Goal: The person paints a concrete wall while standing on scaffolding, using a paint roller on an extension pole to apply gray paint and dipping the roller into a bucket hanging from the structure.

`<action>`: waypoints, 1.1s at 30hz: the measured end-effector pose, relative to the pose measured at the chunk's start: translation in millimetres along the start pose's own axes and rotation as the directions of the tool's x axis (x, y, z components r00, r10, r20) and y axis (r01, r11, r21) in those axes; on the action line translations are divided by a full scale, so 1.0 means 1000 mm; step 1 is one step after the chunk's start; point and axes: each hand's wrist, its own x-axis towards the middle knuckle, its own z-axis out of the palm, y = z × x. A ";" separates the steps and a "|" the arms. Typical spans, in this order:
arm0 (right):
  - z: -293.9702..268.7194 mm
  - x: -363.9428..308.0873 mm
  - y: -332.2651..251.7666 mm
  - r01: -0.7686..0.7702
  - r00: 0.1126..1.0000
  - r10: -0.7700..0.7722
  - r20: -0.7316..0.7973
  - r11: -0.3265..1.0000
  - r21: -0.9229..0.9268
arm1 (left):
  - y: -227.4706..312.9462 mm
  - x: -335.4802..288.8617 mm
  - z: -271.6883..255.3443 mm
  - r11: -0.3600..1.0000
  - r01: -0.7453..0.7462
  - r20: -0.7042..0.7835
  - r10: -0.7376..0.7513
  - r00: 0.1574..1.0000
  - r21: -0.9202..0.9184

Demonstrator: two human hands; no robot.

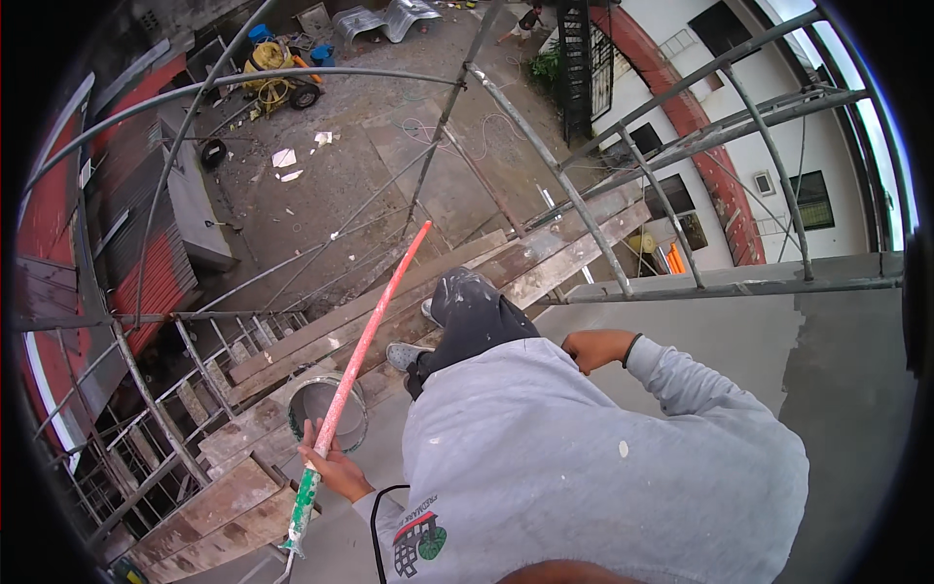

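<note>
My left hand [336,469] is wrapped round a long paint roller pole [368,336], red and speckled with white. The pole slants up and away to the right, its green handle section [304,501] and a bent metal rod [289,563] at the near end. Just beyond that hand stands a round bucket [336,404] with a pale inside, partly hidden by the pole. My right hand [598,348] is at my hip by the hem of my grey shirt, fingers curled; what they hold, if anything, is hidden.
I stand on scaffold planks [506,258], splashed with paint. Metal scaffold tubes [555,161] and a guard rail surround me. A grey wall [710,350] runs along my right. Far below lie a concrete yard [379,146], a yellow mixer [268,68] and red roofing [146,282].
</note>
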 end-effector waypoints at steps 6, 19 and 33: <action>-0.015 0.013 -0.011 -0.049 0.996 0.052 0.077 0.998 -0.032 | -0.008 0.007 -0.004 1.000 -0.009 0.033 0.009 0.999 0.005; -0.023 0.035 -0.024 -0.070 0.992 0.092 0.091 0.971 -0.227 | -0.044 0.012 -0.020 0.994 0.096 0.037 -0.098 0.995 0.047; -0.025 0.024 -0.041 -0.146 0.971 0.189 0.146 0.954 -0.261 | -0.056 -0.002 -0.041 0.978 0.191 -0.046 -0.188 0.981 0.086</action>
